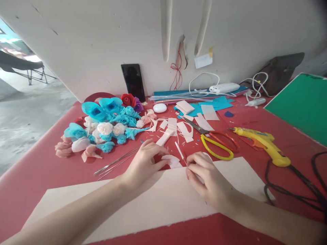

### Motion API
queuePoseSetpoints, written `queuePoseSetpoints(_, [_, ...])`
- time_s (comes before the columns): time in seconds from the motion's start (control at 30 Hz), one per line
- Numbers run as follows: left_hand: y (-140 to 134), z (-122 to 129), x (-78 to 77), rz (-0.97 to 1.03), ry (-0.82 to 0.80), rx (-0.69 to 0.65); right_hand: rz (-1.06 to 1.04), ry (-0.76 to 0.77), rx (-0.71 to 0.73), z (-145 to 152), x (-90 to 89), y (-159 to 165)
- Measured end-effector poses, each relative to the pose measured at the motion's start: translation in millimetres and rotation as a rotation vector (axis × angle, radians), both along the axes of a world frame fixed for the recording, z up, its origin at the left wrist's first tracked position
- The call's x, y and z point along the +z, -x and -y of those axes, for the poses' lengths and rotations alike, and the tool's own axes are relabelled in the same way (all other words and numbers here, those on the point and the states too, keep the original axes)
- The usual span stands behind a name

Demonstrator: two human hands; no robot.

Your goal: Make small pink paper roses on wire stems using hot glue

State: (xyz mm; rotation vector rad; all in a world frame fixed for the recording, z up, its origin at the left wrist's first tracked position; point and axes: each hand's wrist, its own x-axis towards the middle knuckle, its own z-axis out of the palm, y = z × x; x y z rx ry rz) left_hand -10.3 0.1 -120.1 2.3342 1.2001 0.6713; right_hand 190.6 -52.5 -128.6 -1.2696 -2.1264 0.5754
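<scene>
My right hand [206, 175] is closed on a thin wire stem. White paper is wrapped round the stem's upper end [179, 149], which tilts up and left out of the fingers. My left hand [145, 158] is stretched over the table with thumb and forefinger apart. Those fingertips reach a few pale cut paper petals [173, 161], though whether they press on one I cannot tell. Beneath both hands lies a long sheet of pale paper [163, 200]. Several bare wires [114, 161] rest left of my left hand.
Paper flowers [104, 128] in blue, white and pink are heaped at left. Scissors [217, 148] with yellow and red handles and a yellow glue gun [263, 141] lie right. Paper scraps [172, 126] spread across the middle. A phone [133, 81] leans on the wall; a green board [301, 105] stands right.
</scene>
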Motion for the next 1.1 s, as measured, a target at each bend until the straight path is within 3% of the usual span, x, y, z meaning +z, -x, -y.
queuePoseSetpoints(0.47, [-0.7,-7.2,-0.4,0.119,0.181,-0.025,-0.056,-0.164,0.098,4.5,0.8,-3.2])
queuePoseSetpoints(0.9, [-1.8,-5.2,4.8,0.071,0.168,-0.117,-0.035,-0.157,0.091,3.9,-1.5,-4.4])
queuePoseSetpoints(1.1, [-3.2,-4.2,0.1,0.054,0.153,-0.093,-0.029,-0.168,0.101,3.5,-2.1,-3.8])
